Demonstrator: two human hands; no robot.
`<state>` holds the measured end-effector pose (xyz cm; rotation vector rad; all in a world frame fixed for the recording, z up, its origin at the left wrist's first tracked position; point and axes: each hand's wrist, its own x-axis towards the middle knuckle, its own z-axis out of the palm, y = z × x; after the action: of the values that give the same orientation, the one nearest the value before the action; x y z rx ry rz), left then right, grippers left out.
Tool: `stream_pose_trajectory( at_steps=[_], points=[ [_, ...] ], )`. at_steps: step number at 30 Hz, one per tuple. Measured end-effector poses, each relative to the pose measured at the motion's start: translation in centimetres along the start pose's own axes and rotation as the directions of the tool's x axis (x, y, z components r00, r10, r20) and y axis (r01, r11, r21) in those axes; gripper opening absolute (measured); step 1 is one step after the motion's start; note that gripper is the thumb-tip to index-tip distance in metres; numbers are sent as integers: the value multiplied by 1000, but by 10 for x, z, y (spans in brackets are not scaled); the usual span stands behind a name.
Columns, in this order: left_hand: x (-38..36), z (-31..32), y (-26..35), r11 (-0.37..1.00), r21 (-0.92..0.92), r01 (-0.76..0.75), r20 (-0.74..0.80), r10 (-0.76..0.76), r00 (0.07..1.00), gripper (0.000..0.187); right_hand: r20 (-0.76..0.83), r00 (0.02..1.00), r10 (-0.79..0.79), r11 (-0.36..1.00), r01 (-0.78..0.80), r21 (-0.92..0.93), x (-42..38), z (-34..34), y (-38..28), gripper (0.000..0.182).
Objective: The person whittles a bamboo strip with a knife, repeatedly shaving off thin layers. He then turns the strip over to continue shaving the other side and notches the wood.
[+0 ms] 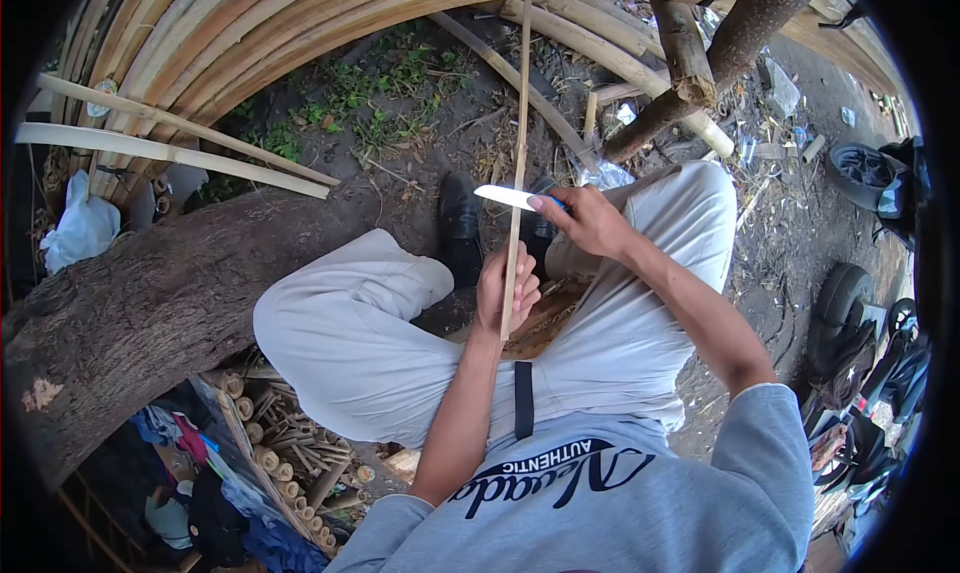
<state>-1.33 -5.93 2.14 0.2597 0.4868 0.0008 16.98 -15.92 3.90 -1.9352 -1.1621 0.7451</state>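
Observation:
My left hand (508, 291) is closed around the lower part of a long, thin bamboo strip (522, 113). The strip rises away from my lap, between my knees, past my shoes. In my right hand (590, 221) is a knife (503, 196) with a pale, wide blade and a bit of blue showing at the handle. Its blade lies across the strip, above my left hand, and points to the left. My fingers hide most of the knife's handle.
A thick log (170, 293) lies to the left, near bundled long bamboo strips (300, 23). Bamboo poles (620, 58) and a forked branch (735, 48) are ahead. Cut bamboo pieces (300, 438) are at lower left. A motorbike wheel (845, 303) stands at right.

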Motion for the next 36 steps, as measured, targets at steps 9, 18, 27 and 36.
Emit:
stream_pose_trajectory(
  at_steps=[9, 18, 27, 36],
  points=[
    [6, 2, 2, 1000, 16, -3, -23, 4, 1000, 34, -91, 994, 62, 996, -68, -55, 10, -3, -3, 45],
    [9, -4, 6, 990, -138, 1, 98, 13, 995, 35, -184, 981, 54, 998, -59, -20, 6, -5, -5, 45],
    [11, -7, 5, 995, -95, -18, 100, 28, 995, 35, 18, 998, -63, 998, 63, 30, -6, -2, -12, 48],
    [8, -5, 5, 999, -32, -19, -39, 17, 999, 33, 36, 994, -108, 994, 107, 24, -13, 8, -15, 45]
  ],
)
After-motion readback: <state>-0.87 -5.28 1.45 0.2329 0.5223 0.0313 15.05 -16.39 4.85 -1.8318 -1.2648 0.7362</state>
